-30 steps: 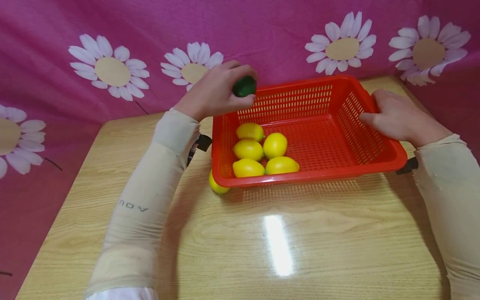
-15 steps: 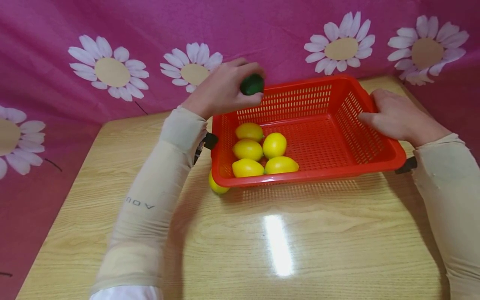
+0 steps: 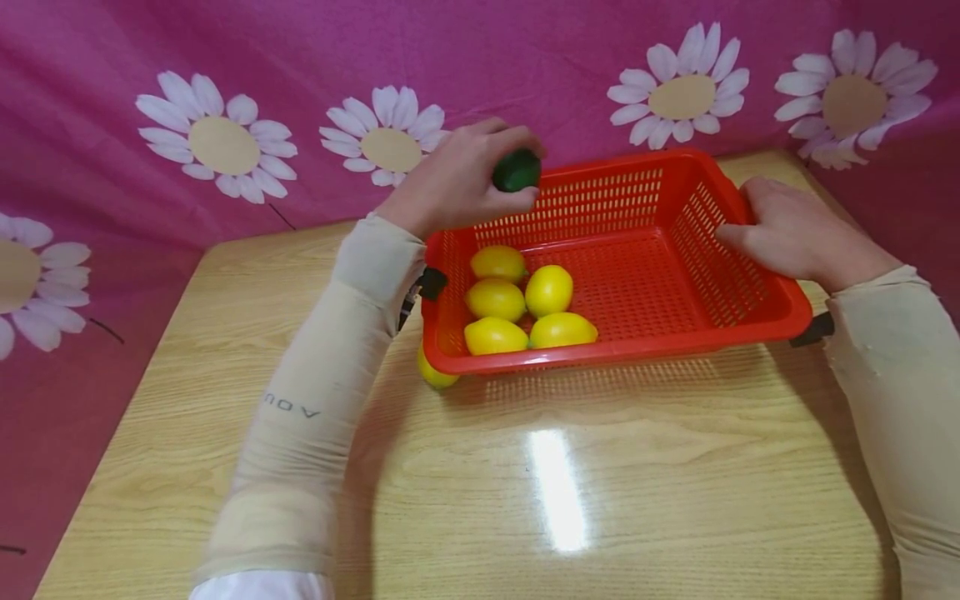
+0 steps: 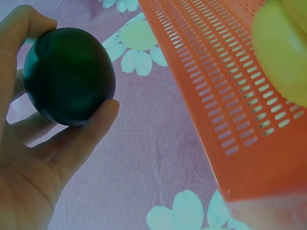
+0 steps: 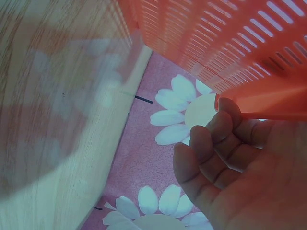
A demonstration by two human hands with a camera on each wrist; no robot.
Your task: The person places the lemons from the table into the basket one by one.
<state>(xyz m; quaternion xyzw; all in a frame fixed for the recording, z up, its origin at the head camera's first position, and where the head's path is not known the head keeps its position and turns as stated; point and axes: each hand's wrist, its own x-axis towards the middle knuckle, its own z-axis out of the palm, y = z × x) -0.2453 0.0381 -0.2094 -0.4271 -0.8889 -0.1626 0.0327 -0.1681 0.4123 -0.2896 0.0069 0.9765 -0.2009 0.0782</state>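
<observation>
My left hand (image 3: 468, 177) is above the back left part of the red plastic basket (image 3: 555, 359), holding a dark green, smooth, rounded fruit (image 3: 517, 171). In the left wrist view, thumb and fingers pinch this fruit (image 4: 69, 76) beside the basket wall (image 4: 201, 103); its exact kind is unclear. Several yellow lemons (image 3: 564, 331) lie together in the basket's left half. Another lemon (image 3: 437, 371) is outside, partly hidden by the front left corner. My right hand (image 3: 798, 229) grips the right rim, its fingers (image 5: 201, 146) curled beneath the edge in the right wrist view.
The basket is over a light wooden table (image 3: 637, 483), with bright glare (image 3: 558, 492) in front of it. A magenta cloth (image 3: 525, 58) printed with white daisies hangs behind and at the sides. Black wrist straps (image 3: 431, 283) show near the basket's ends.
My left hand has moved a short way to the right with the green fruit, further over the basket. The right hand, basket and lemons look almost unchanged.
</observation>
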